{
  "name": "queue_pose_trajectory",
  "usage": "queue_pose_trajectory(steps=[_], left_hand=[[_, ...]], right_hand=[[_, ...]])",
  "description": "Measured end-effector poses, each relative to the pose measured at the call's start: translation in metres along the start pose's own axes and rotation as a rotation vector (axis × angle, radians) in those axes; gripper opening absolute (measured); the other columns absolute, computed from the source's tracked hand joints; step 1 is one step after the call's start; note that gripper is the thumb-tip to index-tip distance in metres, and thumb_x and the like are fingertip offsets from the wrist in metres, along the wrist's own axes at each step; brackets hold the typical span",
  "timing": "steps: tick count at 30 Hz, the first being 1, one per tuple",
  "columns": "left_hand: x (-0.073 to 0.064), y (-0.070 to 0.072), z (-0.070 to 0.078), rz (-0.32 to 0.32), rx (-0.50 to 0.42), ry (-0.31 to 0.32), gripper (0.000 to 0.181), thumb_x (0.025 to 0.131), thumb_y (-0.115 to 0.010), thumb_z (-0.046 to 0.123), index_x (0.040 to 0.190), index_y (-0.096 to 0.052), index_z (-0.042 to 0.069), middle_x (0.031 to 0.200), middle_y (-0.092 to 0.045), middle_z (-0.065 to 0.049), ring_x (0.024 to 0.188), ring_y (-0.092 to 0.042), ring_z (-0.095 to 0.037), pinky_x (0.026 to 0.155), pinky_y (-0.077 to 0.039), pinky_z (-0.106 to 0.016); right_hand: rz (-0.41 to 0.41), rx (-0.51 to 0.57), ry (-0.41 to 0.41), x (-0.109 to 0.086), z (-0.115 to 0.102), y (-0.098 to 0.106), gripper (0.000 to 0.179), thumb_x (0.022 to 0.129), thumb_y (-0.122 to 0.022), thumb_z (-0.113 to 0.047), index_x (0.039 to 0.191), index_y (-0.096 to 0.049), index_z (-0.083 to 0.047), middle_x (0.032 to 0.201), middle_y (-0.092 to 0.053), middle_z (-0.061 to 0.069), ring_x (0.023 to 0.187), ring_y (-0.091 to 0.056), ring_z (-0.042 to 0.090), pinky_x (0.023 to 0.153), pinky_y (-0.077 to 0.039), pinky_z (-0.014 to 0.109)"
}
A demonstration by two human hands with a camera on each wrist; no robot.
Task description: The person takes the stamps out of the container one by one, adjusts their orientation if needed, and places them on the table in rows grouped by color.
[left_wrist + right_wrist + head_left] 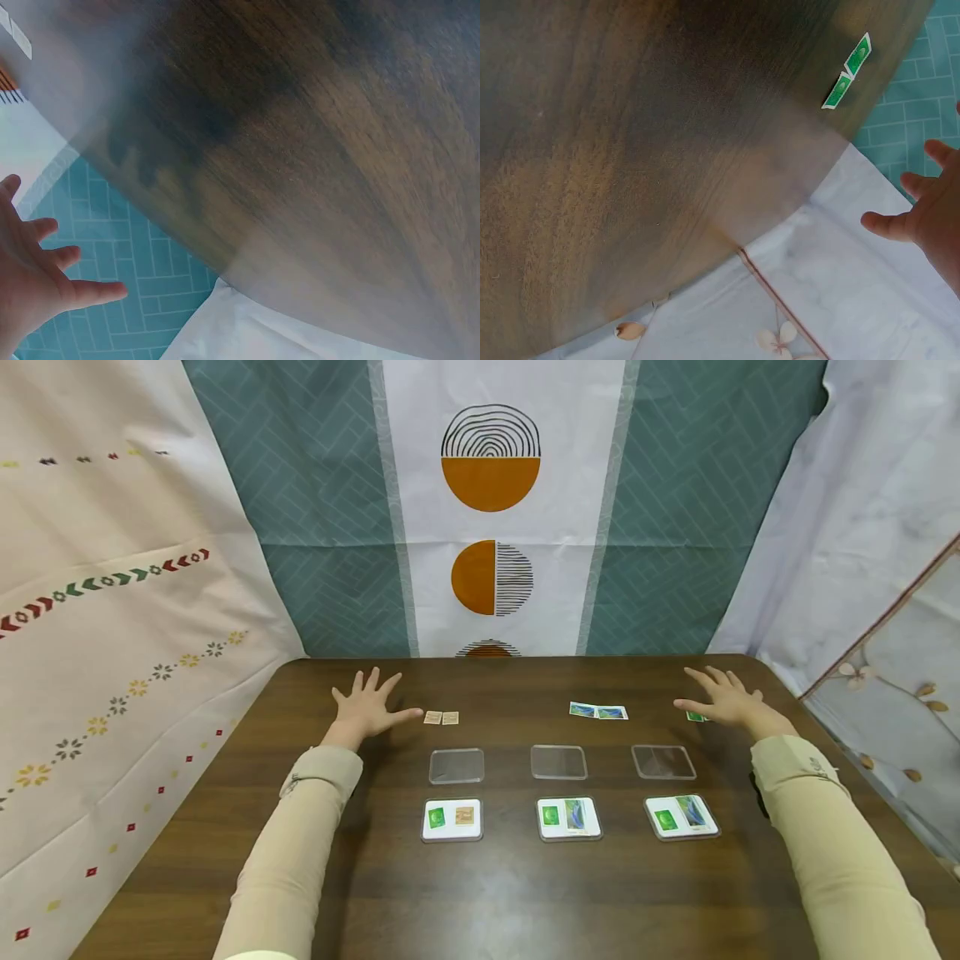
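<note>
My left hand (365, 706) is held over the far left of the table, fingers spread and holding nothing. Its thumb points at a pair of small brown stamps (441, 717). On the far right my right hand (726, 697), also spread and holding nothing, partly hides two green stamps (695, 717) in the head view; both show fully in the right wrist view. Between the hands lie two blue-green landscape stamps (597, 711). Closer in is a row of three clear plastic lids (457, 766). Nearest are three cases with white inserts: the left (452, 836) bears a green and a brown stamp, the middle (562, 835) and right (681, 833) a green and a landscape stamp.
The dark wooden table (480, 893) ends at a teal and white patterned curtain (322, 485) behind. A cream cloth (112, 652) hangs along the left side and a white floral cloth (885, 677) along the right.
</note>
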State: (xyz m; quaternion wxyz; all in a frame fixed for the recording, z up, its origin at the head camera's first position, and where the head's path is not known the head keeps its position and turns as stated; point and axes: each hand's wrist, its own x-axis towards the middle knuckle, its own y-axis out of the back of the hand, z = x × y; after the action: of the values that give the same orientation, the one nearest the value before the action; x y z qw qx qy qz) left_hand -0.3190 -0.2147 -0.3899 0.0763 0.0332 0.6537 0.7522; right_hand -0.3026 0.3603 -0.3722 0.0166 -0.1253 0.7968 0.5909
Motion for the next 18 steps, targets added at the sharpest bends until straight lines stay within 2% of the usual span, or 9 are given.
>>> queue_pose_trajectory(steps=[10,18], left_hand=[[0.0019,0.0081,0.0028,0.013,0.007,-0.011,0.090,0.082,-0.048,0.070,0.150,-0.021,0.018,0.154,-0.016,-0.026,0.141,-0.008,-0.050,0.099,-0.014,-0.077],[-0.0011,0.0017,0.0065,0.024,-0.004,-0.004,0.078,0.089,-0.048,0.060,0.147,-0.028,0.013,0.147,-0.031,-0.027,0.133,-0.028,-0.051,0.094,-0.032,-0.071]], right_hand=[[-0.008,-0.064,0.019,0.0003,-0.0002,0.0029,0.086,0.088,-0.050,-0.060,0.147,-0.019,-0.005,0.148,-0.010,0.035,0.131,-0.004,0.062,0.090,-0.010,0.083],[0.003,-0.094,0.046,-0.0051,-0.0007,0.0043,0.076,0.092,-0.050,-0.051,0.143,-0.026,0.001,0.142,-0.020,0.038,0.123,-0.023,0.065,0.087,-0.021,0.081]])
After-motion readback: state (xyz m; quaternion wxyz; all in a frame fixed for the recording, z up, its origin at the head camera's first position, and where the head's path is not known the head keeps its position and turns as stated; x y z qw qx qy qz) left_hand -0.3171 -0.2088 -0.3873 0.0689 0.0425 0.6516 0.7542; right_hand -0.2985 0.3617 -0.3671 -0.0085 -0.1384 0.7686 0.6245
